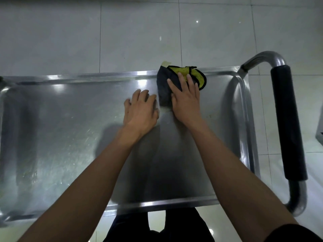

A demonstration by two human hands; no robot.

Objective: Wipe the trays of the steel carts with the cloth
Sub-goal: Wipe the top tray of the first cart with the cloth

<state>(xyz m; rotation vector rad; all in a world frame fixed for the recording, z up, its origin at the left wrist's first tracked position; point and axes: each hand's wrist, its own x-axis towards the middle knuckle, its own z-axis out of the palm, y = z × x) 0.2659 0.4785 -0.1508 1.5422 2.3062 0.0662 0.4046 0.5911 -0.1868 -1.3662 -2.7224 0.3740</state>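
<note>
The steel cart's top tray [61,137] fills most of the view, shiny with a raised rim. A dark grey cloth [163,88] with a yellow, black-edged corner lies against the tray's far rim, right of centre. My right hand [186,100] lies flat on the cloth with straight fingers pressing it onto the tray. Just to its left, my left hand [141,110] rests palm down on the bare steel, fingers loosely spread, holding nothing.
The cart's push handle [288,123], a steel tube with a black foam grip, runs along the right side. Pale glossy floor tiles [139,32] surround the cart. My dark trousers [157,227] show below the tray's near rim.
</note>
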